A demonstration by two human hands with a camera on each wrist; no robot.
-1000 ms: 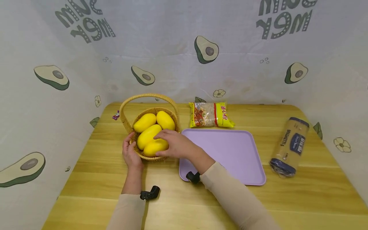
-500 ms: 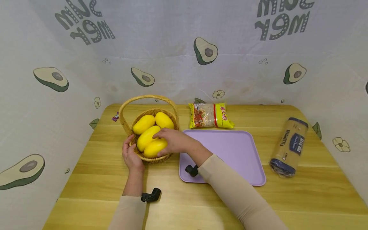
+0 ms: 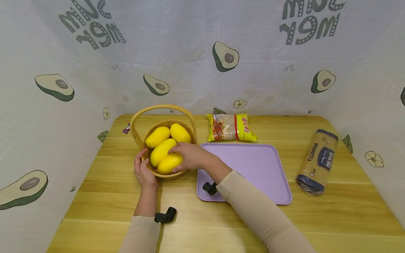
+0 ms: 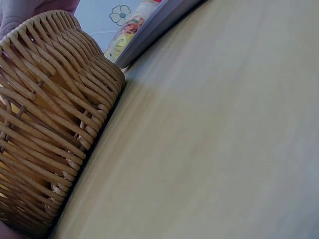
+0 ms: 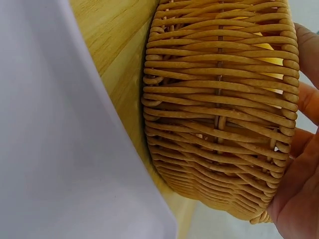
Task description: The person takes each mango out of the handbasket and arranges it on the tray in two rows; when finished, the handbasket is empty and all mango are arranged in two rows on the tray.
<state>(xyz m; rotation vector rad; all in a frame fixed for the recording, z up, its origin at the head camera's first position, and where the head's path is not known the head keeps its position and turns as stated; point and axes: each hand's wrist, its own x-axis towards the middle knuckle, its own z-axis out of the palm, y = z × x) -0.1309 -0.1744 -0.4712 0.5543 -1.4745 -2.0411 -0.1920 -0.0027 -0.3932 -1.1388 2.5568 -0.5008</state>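
A wicker basket point(image 3: 167, 176) with a tall arched handle stands at the left of the table, holding several yellow mangoes point(image 3: 158, 137). My left hand point(image 3: 146, 172) holds the basket's left side by the rim, near the foot of the handle. Over the front right rim, my right hand point(image 3: 193, 156) grips the front mango point(image 3: 169, 164), thumb in front and fingers behind it. The right wrist view shows the woven wall of the basket point(image 5: 219, 104) beside the right hand point(image 5: 301, 184). Only a sliver of the left hand shows in the left wrist view's bottom corner.
A lilac tray point(image 3: 253, 168) lies right of the basket, under the right forearm. Behind it is a yellow food packet point(image 3: 232, 127). A spaghetti pack point(image 3: 317, 161) lies at the right. A small purple wrapped item point(image 3: 126, 129) sits at the back left. Printed curtains enclose the table.
Both hands stay almost where they were, the left on the basket and the right on the front mango. The view shifts slightly; the basket and the mangoes stay in place.
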